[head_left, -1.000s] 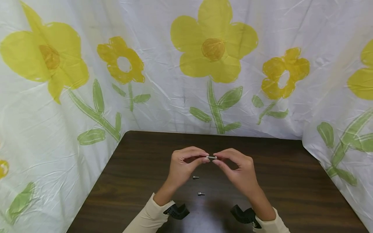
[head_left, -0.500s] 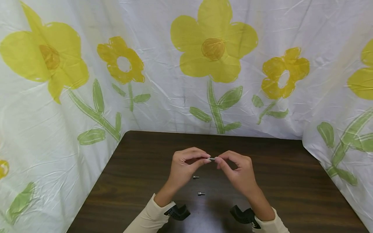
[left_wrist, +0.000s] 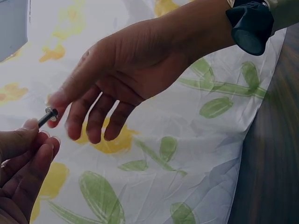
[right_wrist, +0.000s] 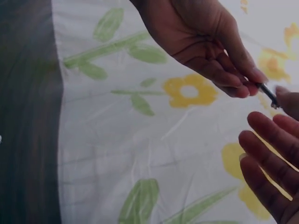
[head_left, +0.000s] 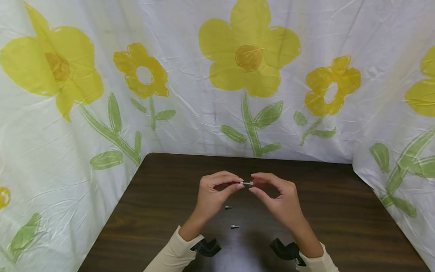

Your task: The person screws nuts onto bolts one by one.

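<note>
My left hand [head_left: 212, 192] pinches a small metal bolt [head_left: 246, 183] between thumb and fingertips, raised over the table. The bolt lies nearly level in the head view, its wider, nut-like end pointing right; in the left wrist view that flanged end [left_wrist: 52, 113] shows as a shiny ring. Around it, my right hand [head_left: 281, 194] holds its thumb and index fingertip parted, a small gap showing on either side. The right hand's other fingers [left_wrist: 96, 123] hang loosely spread. Left fingertips hide the bolt's other end.
Two more small bolts, a farther one [head_left: 228, 207] and a nearer one [head_left: 235, 226], lie on the dark wooden table [head_left: 153, 211] between the forearms. Behind the table hangs a white curtain [head_left: 190, 113] with yellow flowers. Each wrist wears a black camera mount [head_left: 206, 247].
Half a second ago the right fingertips covered the bolt's wider end; now they have parted and that end shows. Both hands shifted slightly, while the left hand kept its pinch.
</note>
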